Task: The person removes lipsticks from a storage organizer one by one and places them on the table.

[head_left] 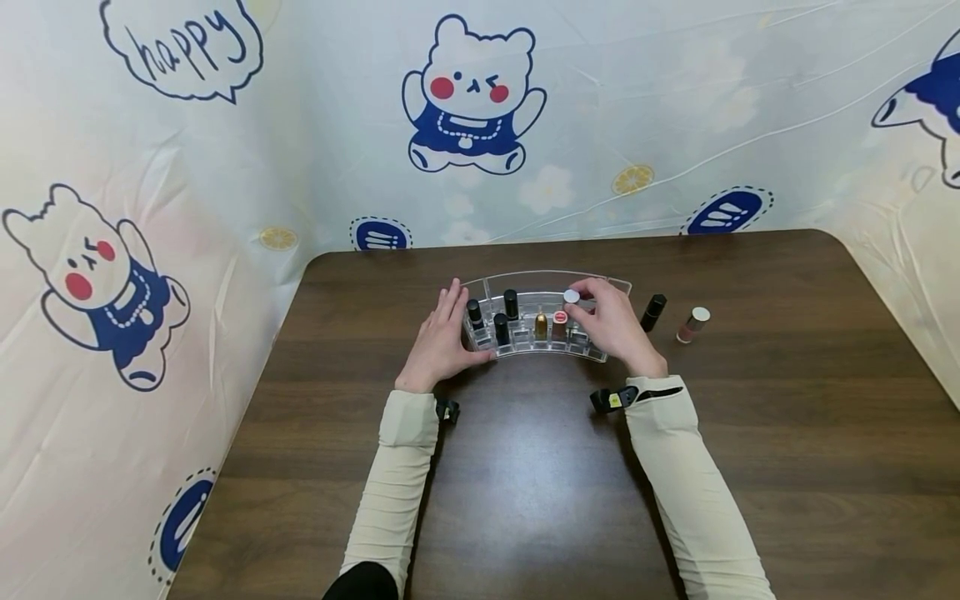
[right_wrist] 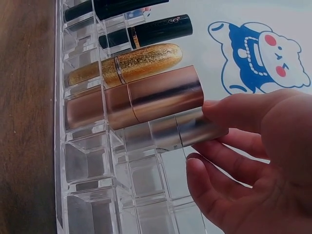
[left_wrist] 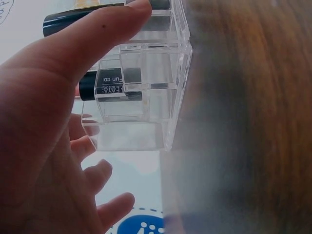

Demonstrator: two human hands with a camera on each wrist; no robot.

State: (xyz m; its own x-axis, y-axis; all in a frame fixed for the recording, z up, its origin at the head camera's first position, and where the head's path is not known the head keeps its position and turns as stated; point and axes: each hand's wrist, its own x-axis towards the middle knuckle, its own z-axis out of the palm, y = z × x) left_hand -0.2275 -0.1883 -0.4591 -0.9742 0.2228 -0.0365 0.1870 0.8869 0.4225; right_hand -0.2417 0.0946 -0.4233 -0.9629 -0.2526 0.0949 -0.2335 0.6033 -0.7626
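Observation:
A clear, curved, tiered lipstick organizer (head_left: 525,352) stands on the table. My left hand (head_left: 441,343) rests against its left end, thumb along the front and fingers nearly straight and spread beside the wall. Between thumb and fingers, my right hand (head_left: 613,323) pinches a silver lipstick (right_wrist: 187,130) by its upper end; its lower part sits within a back-row slot. Just in front stand a rose-gold lipstick (right_wrist: 165,92) and, to its left, a glittery gold lipstick (right_wrist: 146,58). Several black lipsticks (head_left: 501,330) occupy slots at the left side.
Right of the organizer, a black tube (head_left: 654,312) and a white-capped tube (head_left: 693,325) lie on the brown wooden table (head_left: 787,433). Behind the table hangs a pale curtain (head_left: 322,125) printed with cartoon bears.

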